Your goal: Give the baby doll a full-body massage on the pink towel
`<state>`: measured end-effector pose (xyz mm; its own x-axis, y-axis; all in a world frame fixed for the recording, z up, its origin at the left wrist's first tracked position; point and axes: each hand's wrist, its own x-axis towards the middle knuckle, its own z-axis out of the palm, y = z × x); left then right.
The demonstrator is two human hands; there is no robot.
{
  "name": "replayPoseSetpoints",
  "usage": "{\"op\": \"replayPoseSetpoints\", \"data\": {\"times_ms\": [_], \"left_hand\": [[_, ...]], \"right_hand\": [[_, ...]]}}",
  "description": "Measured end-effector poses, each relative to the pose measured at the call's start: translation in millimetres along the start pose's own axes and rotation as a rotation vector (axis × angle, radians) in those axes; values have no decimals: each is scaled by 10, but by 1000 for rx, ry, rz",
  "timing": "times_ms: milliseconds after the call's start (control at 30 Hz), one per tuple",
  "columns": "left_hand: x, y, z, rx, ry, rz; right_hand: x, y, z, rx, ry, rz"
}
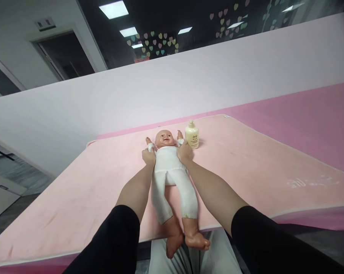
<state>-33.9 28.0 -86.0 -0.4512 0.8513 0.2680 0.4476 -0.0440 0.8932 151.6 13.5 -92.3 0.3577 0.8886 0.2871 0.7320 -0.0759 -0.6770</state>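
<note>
A baby doll [170,160] with a white cloth body lies on its back on the pink towel [117,179], its head away from me and its feet past the near edge. My left hand [149,156] is closed around the doll's arm on the left side of the picture. On the other side, my right hand [185,153] closes around the other arm, near the shoulder. Both doll hands stick up beyond my fists. Just behind my right hand stands a pale yellow pump bottle [192,136], upright.
The towel covers a pink padded table [311,125] that meets a low white wall [172,91] at the back. Dark glass [200,38] with heart stickers rises above the wall. A doorway [65,55] is at the upper left.
</note>
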Motion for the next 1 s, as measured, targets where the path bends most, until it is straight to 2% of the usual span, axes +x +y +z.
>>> {"op": "replayPoseSetpoints", "data": {"times_ms": [67, 133, 267, 433, 567, 700, 867, 1000], "left_hand": [[-127, -1, -71, 47, 80, 48], [-226, 13, -134, 70, 100, 130], [-336, 37, -226, 79, 3, 243], [-425, 3, -308, -8, -40, 252], [-535, -28, -392, -204, -70, 253], [-685, -13, -520, -129, -111, 287], [-880, 3, -678, -68, -187, 344], [-950, -40, -762, -67, -148, 350]], "right_hand": [[-81, 21, -33, 8, 69, 52], [-150, 56, -80, 36, 103, 22], [-267, 145, -190, 79, 121, -102], [-375, 224, -272, 109, 139, -271], [-443, 266, -308, 113, 167, -341], [-538, 319, -402, 109, 109, -402], [-641, 408, -584, 140, -33, -514], [-658, 467, -716, 188, -156, -509]]}}
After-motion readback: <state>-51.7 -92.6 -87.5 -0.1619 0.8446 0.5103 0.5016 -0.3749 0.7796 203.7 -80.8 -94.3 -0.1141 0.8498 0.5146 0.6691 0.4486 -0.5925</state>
